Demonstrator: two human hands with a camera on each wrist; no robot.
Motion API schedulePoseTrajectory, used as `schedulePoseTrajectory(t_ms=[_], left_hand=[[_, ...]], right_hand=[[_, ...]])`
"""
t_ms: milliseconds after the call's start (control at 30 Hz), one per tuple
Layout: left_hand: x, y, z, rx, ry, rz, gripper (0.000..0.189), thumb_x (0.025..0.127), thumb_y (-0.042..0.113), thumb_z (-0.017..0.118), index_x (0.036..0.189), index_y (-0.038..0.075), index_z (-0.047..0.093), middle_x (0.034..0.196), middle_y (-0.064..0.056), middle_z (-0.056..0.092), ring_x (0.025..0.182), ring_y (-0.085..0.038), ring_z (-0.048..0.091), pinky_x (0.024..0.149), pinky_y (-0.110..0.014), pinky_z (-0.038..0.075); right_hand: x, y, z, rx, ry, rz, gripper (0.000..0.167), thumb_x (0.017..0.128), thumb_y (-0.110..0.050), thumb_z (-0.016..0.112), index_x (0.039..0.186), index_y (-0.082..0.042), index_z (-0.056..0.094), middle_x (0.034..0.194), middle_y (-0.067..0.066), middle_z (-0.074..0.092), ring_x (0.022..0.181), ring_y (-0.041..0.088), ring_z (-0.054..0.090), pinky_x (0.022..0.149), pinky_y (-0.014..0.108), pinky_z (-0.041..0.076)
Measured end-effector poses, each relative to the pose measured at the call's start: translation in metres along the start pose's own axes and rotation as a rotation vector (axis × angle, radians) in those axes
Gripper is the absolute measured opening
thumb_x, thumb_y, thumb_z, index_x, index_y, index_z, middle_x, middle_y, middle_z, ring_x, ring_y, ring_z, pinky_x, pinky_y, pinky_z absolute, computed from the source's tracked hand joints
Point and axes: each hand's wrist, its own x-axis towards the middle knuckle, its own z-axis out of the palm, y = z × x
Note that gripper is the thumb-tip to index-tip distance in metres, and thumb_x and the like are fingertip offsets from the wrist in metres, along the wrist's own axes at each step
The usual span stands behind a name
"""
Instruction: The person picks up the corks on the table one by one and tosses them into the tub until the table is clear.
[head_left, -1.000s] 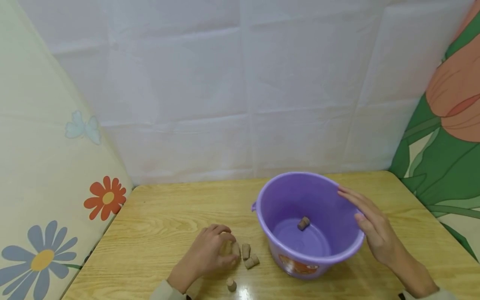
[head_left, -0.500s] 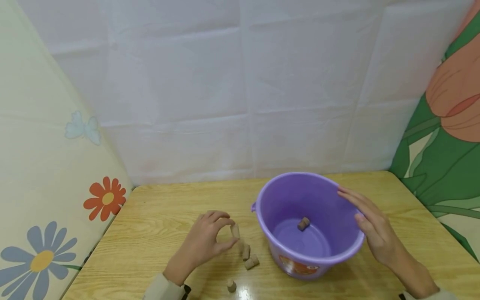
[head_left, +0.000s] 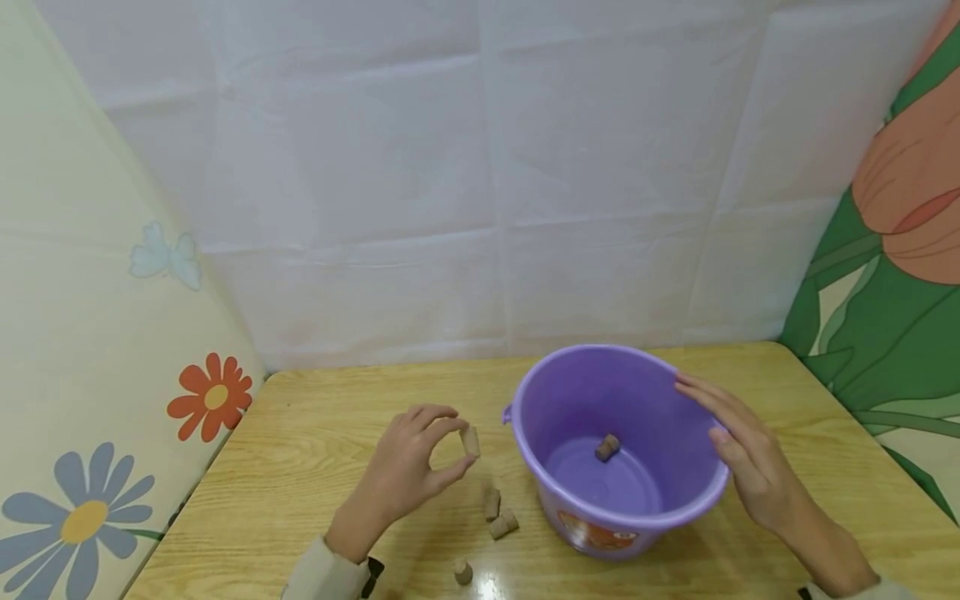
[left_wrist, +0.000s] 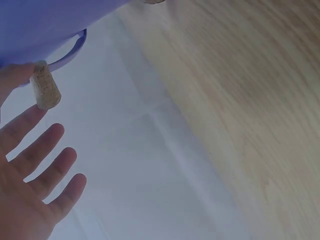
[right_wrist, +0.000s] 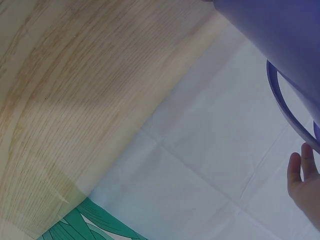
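Observation:
My left hand (head_left: pixel 408 458) is raised over the table, left of the purple bucket. It pinches a tan wine cork (head_left: pixel 469 441) between thumb and index finger. The left wrist view shows the same cork (left_wrist: pixel 45 86) with the other fingers spread. My right hand (head_left: pixel 757 467) rests nearly straight fingers against the right rim of the bucket (head_left: pixel 555 496). Inside, on the bucket's floor, lies a darker cork (head_left: pixel 607 447). Two corks (head_left: pixel 503 524) lie close together on the table left of the bucket. Another cork (head_left: pixel 462 571) stands nearer the front.
The wood-grain table (head_left: pixel 315 442) backs onto a white cloth (head_left: pixel 360 183). Flower-printed cloths hang at the left (head_left: pixel 90 333) and the right (head_left: pixel 900 333). A purple handle (right_wrist: pixel 287 112) hangs at the bucket's far side.
My left hand has lifted a cork off the table beside the other corks and raised it. The right hand and the bucket have stayed in place.

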Motion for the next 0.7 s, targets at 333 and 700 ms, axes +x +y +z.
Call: schedulePoseTrajectory(t_ms=[333, 700], left_hand=[[0.012, 0.0, -0.006, -0.019, 0.091, 0.008, 0.043, 0.073, 0.03, 0.087, 0.108, 0.01, 0.071, 0.109, -0.006, 0.069, 0.1, -0.024, 0.064, 0.082, -0.043, 0.057], [0.021, 0.004, -0.011, -0.039, 0.131, -0.008, 0.043, 0.077, 0.027, 0.084, 0.113, 0.009, 0.069, 0.113, -0.008, 0.069, 0.101, -0.024, 0.063, 0.081, -0.041, 0.056]], right_hand=[[0.0, 0.0, -0.001, -0.017, -0.003, 0.007, 0.05, 0.087, 0.013, 0.036, 0.132, 0.009, 0.056, 0.149, 0.007, 0.051, 0.141, 0.01, 0.042, 0.117, 0.015, 0.029], [0.002, -0.003, -0.002, -0.006, -0.031, 0.015, 0.048, 0.091, 0.01, 0.034, 0.134, 0.009, 0.055, 0.148, 0.015, 0.05, 0.142, 0.012, 0.041, 0.117, 0.015, 0.029]])
